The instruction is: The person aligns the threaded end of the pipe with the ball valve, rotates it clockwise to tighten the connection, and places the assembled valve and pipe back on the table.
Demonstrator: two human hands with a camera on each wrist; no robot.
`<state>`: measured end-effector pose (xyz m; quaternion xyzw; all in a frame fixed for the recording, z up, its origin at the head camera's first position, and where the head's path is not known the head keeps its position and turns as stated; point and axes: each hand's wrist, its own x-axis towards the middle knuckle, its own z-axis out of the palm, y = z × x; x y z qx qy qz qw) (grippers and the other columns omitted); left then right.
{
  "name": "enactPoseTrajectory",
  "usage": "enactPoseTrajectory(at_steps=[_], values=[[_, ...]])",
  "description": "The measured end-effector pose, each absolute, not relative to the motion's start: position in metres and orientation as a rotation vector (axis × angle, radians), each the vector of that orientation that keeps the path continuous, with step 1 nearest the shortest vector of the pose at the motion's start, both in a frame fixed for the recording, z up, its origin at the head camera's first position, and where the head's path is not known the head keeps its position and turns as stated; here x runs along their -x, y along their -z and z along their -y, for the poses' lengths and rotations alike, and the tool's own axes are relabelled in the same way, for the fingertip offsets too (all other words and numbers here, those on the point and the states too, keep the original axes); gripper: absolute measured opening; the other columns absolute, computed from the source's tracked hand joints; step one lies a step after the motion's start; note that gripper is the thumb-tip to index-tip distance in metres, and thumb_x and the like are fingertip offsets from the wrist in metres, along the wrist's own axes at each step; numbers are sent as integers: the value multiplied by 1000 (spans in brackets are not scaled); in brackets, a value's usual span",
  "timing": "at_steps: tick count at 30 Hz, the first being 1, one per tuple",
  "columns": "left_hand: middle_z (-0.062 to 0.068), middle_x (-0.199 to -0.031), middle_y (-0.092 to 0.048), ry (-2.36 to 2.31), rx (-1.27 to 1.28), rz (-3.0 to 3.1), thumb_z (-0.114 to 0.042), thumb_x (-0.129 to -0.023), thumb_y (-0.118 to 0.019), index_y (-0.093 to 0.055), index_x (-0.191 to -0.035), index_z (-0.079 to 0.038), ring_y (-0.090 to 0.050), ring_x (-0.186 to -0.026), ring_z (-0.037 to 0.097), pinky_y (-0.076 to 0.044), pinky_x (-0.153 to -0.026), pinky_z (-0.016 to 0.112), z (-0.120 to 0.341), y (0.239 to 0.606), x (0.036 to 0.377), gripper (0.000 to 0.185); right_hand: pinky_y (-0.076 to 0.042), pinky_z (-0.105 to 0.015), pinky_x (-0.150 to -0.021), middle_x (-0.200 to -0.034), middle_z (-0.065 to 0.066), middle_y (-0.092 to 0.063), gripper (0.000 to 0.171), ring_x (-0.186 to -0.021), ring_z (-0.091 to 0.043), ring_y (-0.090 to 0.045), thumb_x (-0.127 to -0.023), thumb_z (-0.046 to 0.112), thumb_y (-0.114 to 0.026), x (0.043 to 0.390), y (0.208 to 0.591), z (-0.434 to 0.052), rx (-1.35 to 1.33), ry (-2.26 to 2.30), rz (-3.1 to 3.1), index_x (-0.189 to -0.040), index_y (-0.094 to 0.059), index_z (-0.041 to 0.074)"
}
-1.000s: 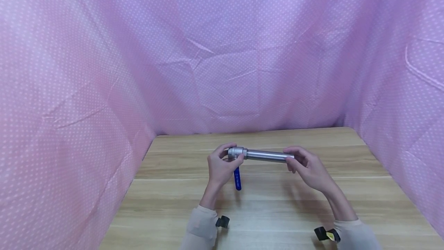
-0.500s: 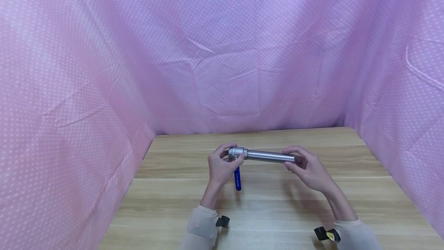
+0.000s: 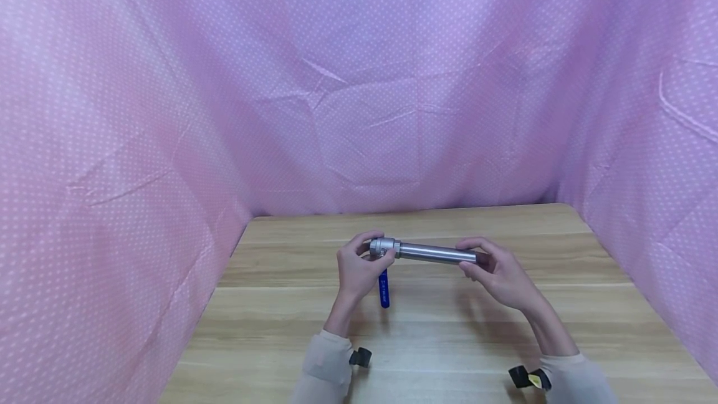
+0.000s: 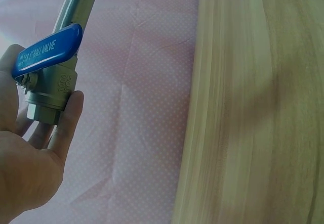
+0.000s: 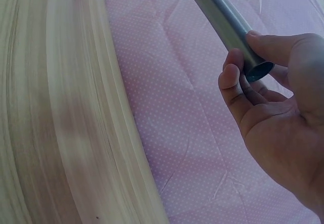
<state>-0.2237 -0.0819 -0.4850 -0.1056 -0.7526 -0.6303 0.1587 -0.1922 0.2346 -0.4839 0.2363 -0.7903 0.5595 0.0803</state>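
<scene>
In the head view, our left hand (image 3: 356, 272) grips the ball valve (image 3: 384, 246), and our right hand (image 3: 505, 276) pinches the far end of the steel pipe (image 3: 430, 252), over the wooden table (image 3: 449, 348). We should hold both in one straight line. In the left wrist view, the blue lever (image 4: 48, 51) sticks out; we should not bump it. In the right wrist view, we pinch near the pipe's open end; a soft, steady hold seems best.

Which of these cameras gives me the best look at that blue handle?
The left wrist view: the blue handle looks large there, and its lettering reads "BALL VALVE". The head view shows the handle small, its lettering too tiny to read; the right wrist view doesn't show it.
</scene>
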Motion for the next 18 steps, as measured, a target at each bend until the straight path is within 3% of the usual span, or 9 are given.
enactPoseTrajectory(at_steps=[8, 18], values=[[16, -121, -82, 1801, 304, 2157, -11, -87, -93, -83, -121, -9, -83, -106, 33, -72, -86, 30, 82, 485, 223, 36, -59, -27, -62, -89, -3, -71, 30, -75, -4, -68, -107, -4, -71, 192, 485, -235, -694, -1654, 2368, -137, -69, 2], [15, -125, -81, 1794, 292, 2169, -14, -89, -93, -83, -123, -11, -83, -109, 35, -72, -89, 32, 82, 485, 222, 36, -55, -30, -57, -82, -7, -66, 24, -68, -17, -63, -113, -3, -59, 195, 485, -233, -737, -1641, 2331, -134, -70, 0]])
